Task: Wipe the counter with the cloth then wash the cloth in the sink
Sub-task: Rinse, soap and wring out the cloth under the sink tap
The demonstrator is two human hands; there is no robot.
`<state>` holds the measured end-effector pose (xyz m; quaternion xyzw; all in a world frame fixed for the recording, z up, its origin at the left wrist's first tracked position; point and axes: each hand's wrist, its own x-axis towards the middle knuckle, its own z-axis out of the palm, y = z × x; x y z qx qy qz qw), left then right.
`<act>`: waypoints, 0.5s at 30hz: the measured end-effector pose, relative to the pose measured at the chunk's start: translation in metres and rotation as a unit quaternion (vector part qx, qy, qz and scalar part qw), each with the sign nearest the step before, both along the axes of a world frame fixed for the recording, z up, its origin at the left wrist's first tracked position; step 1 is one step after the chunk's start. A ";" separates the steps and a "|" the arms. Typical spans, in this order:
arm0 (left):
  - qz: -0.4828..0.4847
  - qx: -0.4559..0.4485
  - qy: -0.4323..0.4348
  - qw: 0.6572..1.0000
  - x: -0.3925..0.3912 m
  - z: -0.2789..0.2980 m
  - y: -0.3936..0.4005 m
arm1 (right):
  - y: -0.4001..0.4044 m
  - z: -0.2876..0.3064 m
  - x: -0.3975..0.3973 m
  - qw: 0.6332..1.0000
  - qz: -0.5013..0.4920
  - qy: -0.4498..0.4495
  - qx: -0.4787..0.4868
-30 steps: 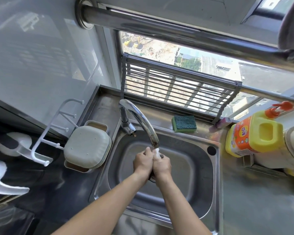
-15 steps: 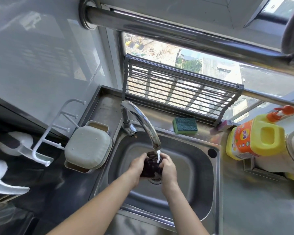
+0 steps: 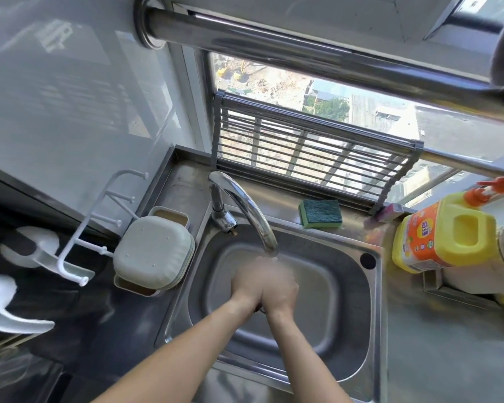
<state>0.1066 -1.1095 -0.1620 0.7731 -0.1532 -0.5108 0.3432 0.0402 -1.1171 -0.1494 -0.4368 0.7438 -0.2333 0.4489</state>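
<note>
now hands (image 3: pixel 264 282) pressed together, cloth hidden

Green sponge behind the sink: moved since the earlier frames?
No. The green sponge lies on the ledge behind the sink, right of the faucet and in front of the rack, as before.

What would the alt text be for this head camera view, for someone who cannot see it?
Two bare hands, left hand and right hand, press together under the curved chrome tap over a stainless steel sink; the cloth is barely visible. A green scouring sponge lies behind the sink and a yellow detergent jug stands to the right.
</note>
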 end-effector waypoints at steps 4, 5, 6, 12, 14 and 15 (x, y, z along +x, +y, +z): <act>-0.008 -0.005 0.019 1.000 0.001 0.001 -0.003 | -0.003 0.006 -0.003 0.999 0.025 0.018 -0.009; -0.008 -0.005 0.020 1.000 0.000 0.001 -0.003 | -0.005 0.007 -0.004 0.999 0.030 0.021 -0.006; -0.010 -0.005 0.019 1.000 0.000 0.002 -0.004 | -0.007 0.006 -0.006 0.999 0.033 0.021 0.001; -0.169 -0.047 -0.001 0.984 0.006 0.001 0.003 | -0.010 -0.014 -0.016 0.991 0.008 -0.064 0.118; -0.182 -0.057 0.010 0.982 0.008 -0.001 0.004 | -0.013 -0.014 -0.020 0.985 -0.063 -0.106 0.122; -0.169 -0.054 0.016 0.984 0.010 -0.003 0.003 | -0.015 -0.011 -0.022 0.977 -0.117 -0.126 0.123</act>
